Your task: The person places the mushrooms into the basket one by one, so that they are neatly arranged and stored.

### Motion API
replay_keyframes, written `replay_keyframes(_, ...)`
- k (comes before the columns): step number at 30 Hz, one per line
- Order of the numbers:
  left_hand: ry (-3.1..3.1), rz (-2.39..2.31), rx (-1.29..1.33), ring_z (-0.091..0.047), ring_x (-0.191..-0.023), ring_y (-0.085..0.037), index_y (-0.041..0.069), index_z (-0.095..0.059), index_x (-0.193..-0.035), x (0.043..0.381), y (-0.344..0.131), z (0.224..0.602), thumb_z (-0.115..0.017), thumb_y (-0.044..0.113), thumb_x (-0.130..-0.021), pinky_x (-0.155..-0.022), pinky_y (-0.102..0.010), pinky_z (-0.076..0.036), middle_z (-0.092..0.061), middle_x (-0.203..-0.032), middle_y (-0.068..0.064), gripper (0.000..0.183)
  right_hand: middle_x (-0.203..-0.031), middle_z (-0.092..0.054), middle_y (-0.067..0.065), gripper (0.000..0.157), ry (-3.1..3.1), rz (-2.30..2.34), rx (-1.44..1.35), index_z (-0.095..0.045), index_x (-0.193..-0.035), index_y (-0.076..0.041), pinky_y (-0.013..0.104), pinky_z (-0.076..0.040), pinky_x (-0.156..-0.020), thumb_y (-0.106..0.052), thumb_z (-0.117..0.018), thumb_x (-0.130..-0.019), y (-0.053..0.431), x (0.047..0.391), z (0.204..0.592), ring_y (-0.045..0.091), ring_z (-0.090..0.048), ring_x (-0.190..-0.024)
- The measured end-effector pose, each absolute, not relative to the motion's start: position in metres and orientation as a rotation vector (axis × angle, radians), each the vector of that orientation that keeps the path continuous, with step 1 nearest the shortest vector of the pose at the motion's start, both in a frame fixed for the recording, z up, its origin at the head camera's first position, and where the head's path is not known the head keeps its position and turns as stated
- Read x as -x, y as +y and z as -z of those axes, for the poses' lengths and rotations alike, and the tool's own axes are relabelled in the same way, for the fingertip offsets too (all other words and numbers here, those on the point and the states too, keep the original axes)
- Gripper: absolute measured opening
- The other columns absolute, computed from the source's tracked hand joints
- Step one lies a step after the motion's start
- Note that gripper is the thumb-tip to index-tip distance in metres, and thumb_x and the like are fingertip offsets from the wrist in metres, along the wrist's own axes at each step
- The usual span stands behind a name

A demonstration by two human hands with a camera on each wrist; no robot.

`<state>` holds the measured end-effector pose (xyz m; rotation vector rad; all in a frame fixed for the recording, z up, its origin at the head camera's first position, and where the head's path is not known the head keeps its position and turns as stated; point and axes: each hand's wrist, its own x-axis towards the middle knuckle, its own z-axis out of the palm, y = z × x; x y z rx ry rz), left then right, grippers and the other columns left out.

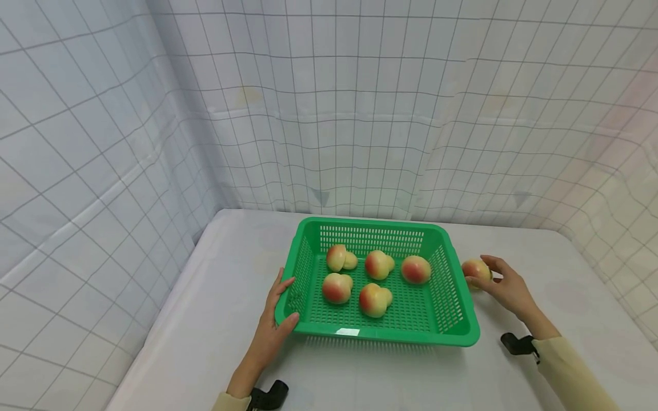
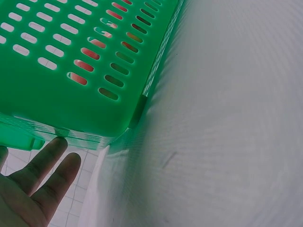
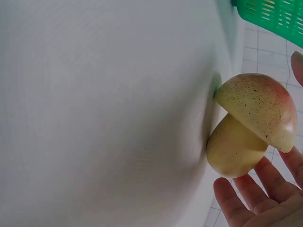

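Note:
A green plastic basket (image 1: 390, 337) with slotted walls stands on the white table. Several model mushrooms with red-and-yellow caps lie inside, among them one mushroom (image 1: 336, 287) near the front left. At the basket's left front corner my left hand (image 1: 269, 325) holds the rim, thumb and index finger over it. Two fingers (image 2: 52, 189) of that hand extend along the outside in the left wrist view. To the right of the basket, my right hand (image 1: 506, 288) has thumb and fingers around another mushroom (image 3: 255, 113), low at the tabletop. Its speckled cap and pale stem show in the right wrist view.
White cloth (image 1: 329, 114) with a dark grid hangs behind the table and along both sides. The white tabletop (image 1: 216, 297) extends left of the basket. Black wrist devices (image 1: 269, 395) sit at both sleeves.

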<state>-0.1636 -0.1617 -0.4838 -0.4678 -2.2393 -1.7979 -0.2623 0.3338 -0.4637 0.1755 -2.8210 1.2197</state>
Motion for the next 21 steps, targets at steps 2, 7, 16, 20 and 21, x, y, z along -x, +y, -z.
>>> replay_keyframes(2,-2.241,1.791,0.469,-0.002,-0.142,-0.026,0.018,-0.031,-0.148,0.1634,-0.1617,0.4836,-0.051,0.007,-0.091,-0.102,-0.062,-0.014,-0.003,-0.158,-0.002,0.062,-0.134,-0.04,0.03,0.079,-2.822,-1.22,-0.181,-0.032,-0.141,0.005,0.058,-0.035,-0.092,-0.041,-0.066,-0.088,0.3333,0.2629,0.4641,0.043,-0.041,-0.117)
replay_keyframes(7,-2.239,1.788,0.473,-0.002,-0.142,-0.025,0.019,-0.03,-0.148,0.1637,-0.1619,0.4837,-0.051,0.006,-0.091,-0.102,-0.063,-0.014,-0.002,-0.158,-0.006,0.062,-0.133,-0.041,0.029,0.079,-2.839,-1.214,-0.177,-0.031,-0.142,0.005,0.057,-0.036,-0.093,-0.041,-0.066,-0.088,0.3314,0.264,0.4633,0.042,-0.041,-0.117)
replay_keyframes(16,-2.248,1.772,0.471,-0.002,-0.142,-0.024,0.019,-0.03,-0.148,0.1639,-0.1618,0.484,-0.051,0.006,-0.091,-0.102,-0.063,-0.014,-0.003,-0.158,-0.004,0.061,-0.133,-0.041,0.03,0.077,-2.847,-1.192,-0.163,-0.033,-0.14,0.007,0.057,-0.036,-0.093,-0.041,-0.065,-0.088,0.332,0.2664,0.4666,0.043,-0.043,-0.115)
replay_keyframes(20,-2.252,1.77,0.469,-0.002,-0.142,-0.024,0.02,-0.031,-0.148,0.1636,-0.1616,0.484,-0.051,0.007,-0.092,-0.102,-0.063,-0.014,-0.003,-0.158,-0.002,0.061,-0.133,-0.041,0.03,0.079,-2.867,-1.183,-0.129,-0.034,-0.139,0.008,0.056,-0.038,-0.092,-0.044,-0.064,-0.088,0.3324,0.2676,0.4698,0.042,-0.044,-0.114)
replay_keyframes(21,-2.254,1.768,0.469,-0.002,-0.142,-0.024,0.02,-0.031,-0.148,0.1636,-0.1616,0.4841,-0.051,0.007,-0.092,-0.102,-0.063,-0.014,-0.003,-0.158,-0.001,0.061,-0.132,-0.042,0.03,0.079,-2.871,-1.177,-0.12,-0.034,-0.138,0.009,0.056,-0.038,-0.092,-0.045,-0.064,-0.088,0.3324,0.2678,0.4705,0.042,-0.044,-0.113)
